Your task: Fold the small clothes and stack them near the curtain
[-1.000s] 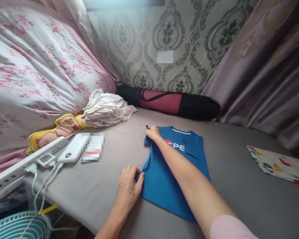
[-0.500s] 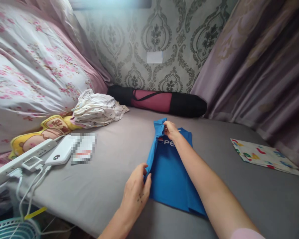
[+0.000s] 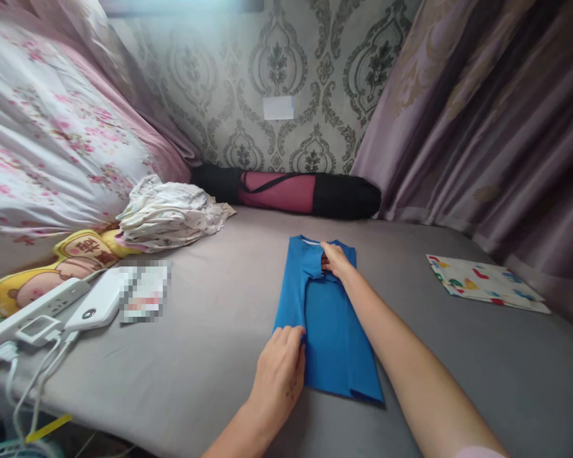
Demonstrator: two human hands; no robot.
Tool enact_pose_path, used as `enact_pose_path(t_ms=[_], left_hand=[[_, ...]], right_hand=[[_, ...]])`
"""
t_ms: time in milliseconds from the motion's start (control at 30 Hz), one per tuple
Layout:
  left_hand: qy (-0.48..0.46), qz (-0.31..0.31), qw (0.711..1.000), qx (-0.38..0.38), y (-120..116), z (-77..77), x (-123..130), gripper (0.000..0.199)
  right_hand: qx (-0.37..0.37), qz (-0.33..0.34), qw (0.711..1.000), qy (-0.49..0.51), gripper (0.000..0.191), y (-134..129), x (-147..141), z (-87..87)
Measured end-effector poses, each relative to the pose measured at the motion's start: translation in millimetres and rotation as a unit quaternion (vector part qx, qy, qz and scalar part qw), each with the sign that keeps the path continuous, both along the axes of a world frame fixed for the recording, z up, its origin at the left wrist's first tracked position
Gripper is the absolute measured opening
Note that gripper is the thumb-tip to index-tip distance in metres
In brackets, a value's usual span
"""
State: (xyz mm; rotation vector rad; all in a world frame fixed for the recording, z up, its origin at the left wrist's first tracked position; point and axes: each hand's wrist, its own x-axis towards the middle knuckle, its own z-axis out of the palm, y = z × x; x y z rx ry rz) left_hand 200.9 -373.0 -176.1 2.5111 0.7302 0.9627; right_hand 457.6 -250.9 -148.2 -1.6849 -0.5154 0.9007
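Note:
A blue T-shirt [image 3: 327,337] lies on the grey bed sheet, its left side folded inward over the front, with the sleeve lying toward the middle. Near the collar, my right hand [image 3: 334,259] is closed on the folded-over sleeve. My left hand [image 3: 281,362] grips the folded left side lower down, its fingers curled on the cloth and the fingertips partly hidden. The right side of the shirt also shows a lengthwise fold, partly covered by my right forearm. The lettering on the chest is now covered.
A black and pink long bag [image 3: 277,192] lies along the wall. To the left are crumpled white cloth [image 3: 172,213], a yellow plush [image 3: 28,280], a power strip [image 3: 38,315], a white power bank [image 3: 100,302] and cables. A folded patterned cloth [image 3: 482,283] lies at right.
Both hands have brought the shirt's left side rightward and down onto the front, covering the printed lettering. My right hand has lowered with the sleeve. The camera view has shifted slightly right.

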Motion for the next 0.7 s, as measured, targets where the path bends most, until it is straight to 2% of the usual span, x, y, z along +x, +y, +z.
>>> enact_pose_path(t_ms=[100, 167, 233, 300, 367, 467, 533, 600, 700], left_hand=[[0.003, -0.001, 1.0, 0.007, 1, 2.3, -1, 0.024], [-0.001, 0.002, 1.0, 0.002, 1, 5.4, -1, 0.024], [-0.003, 0.001, 1.0, -0.011, 0, 10.2, -1, 0.021], [0.007, 0.004, 1.0, -0.027, -1, 16.2, 0, 0.017], [0.021, 0.017, 0.999, -0.039, 1, 21.3, -1, 0.015], [0.025, 0.04, 0.999, -0.025, 8, 20.9, -3, 0.019], [0.024, 0.036, 0.999, 0.009, 13, 13.7, -6, 0.024], [0.033, 0.023, 0.998, 0.05, 18, 3.1, -9, 0.029], [0.068, 0.008, 0.993, 0.092, 19, -11.5, -12, 0.036]], right_hand=[[-0.001, 0.014, 0.998, -0.061, 0.004, -4, 2, 0.5], [0.003, 0.009, 0.994, -0.107, 0.018, -8, 5, 1.1], [-0.014, 0.015, 0.978, -0.207, 0.03, -12, 9, 1.6], [-0.061, 0.034, 0.938, -0.341, 0.038, -16, 12, 1.9], [-0.112, 0.038, 0.883, -0.454, 0.042, -20, 11, 2.0], [-0.127, 0.042, 0.826, -0.548, 0.043, -24, 3, 1.7], [-0.112, 0.099, 0.794, -0.589, 0.045, -24, -3, -0.1], [-0.108, 0.183, 0.767, -0.606, 0.049, -22, -8, -3.9], [-0.143, 0.263, 0.747, -0.594, 0.055, -18, -11, -12.8]])
